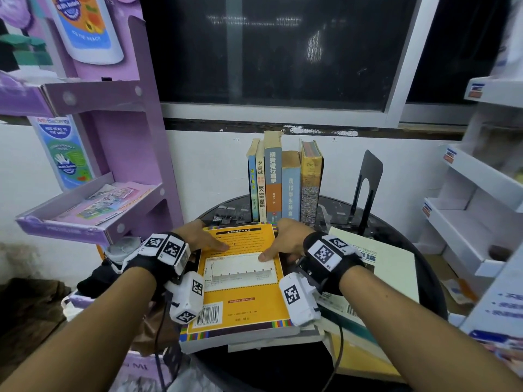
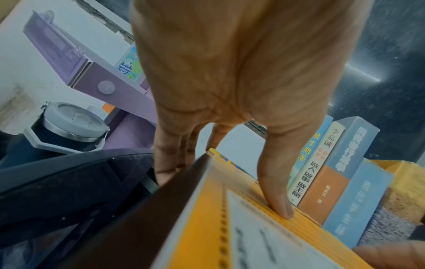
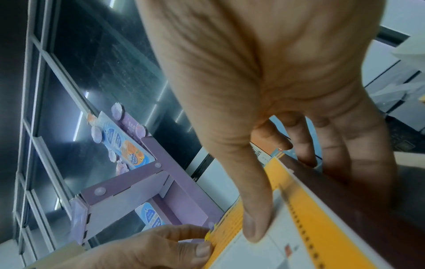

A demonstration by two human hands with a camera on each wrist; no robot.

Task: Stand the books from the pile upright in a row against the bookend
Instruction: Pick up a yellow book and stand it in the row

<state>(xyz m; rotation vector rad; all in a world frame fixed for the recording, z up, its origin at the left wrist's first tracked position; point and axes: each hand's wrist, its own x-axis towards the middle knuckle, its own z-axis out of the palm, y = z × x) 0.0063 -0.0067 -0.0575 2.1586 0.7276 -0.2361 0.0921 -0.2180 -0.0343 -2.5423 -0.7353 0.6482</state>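
Observation:
A yellow book [image 1: 240, 281] lies flat on top of the pile on the round black table [image 1: 427, 267]. My left hand [image 1: 206, 236] grips its left edge, thumb [image 2: 276, 200] on the cover and fingers [image 2: 170, 156] down the side. My right hand [image 1: 283, 239] grips the right edge the same way, thumb [image 3: 255, 218] on top and fingers [image 3: 345, 145] curled over the side. Behind it, several books [image 1: 283, 182] stand upright in a row. The black bookend [image 1: 366, 188] stands to their right, with a gap between.
More books lie under the yellow one, and a cream book [image 1: 393, 267] lies to the right. A purple cardboard display shelf [image 1: 127, 165] stands close on the left with a lidded flask [image 2: 69, 127] below it. White shelves [image 1: 467, 210] stand on the right, a dark window behind.

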